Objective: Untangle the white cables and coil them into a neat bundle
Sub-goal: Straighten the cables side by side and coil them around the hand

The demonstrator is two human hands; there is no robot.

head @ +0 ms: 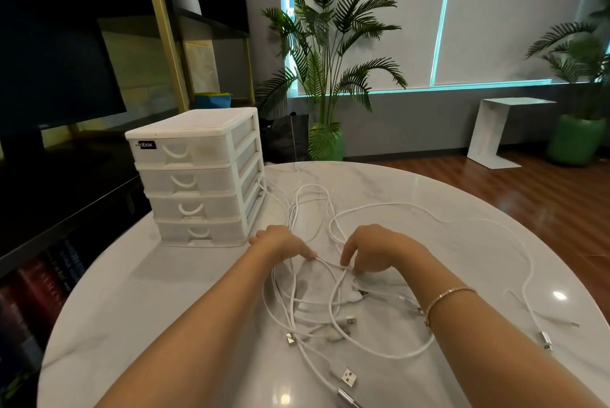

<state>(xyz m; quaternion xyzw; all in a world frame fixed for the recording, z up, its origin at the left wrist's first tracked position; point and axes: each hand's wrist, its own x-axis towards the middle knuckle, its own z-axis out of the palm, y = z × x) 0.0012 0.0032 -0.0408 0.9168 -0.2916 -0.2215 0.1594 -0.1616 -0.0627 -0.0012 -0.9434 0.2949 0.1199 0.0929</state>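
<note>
Step in hand: you are at the untangling stage; no coil is started, and the white cables (330, 295) lie spread in loose, crossing loops over the middle of the surface (132, 292).
Left hand (280, 244): its grip pinches one strand, which runs taut across to the other hand.
Right hand (379, 252): fingers curled down onto the same strand where several loops cross; it seems to pinch there, though the fingertips are partly hidden.
Next move: judging by the knot below your right hand, you need to follow this one strand to a free end and draw it out slowly, without tightening the crossing.
Plugs: several USB plugs (350, 376) lie near you and can snag in a loop.
Far loops: some run up to the drawer unit (194, 176) at far left and touch its base; they may catch there.
Right side: one long strand sweeps well out to the right, ending in a metal plug (545, 340).
</note>
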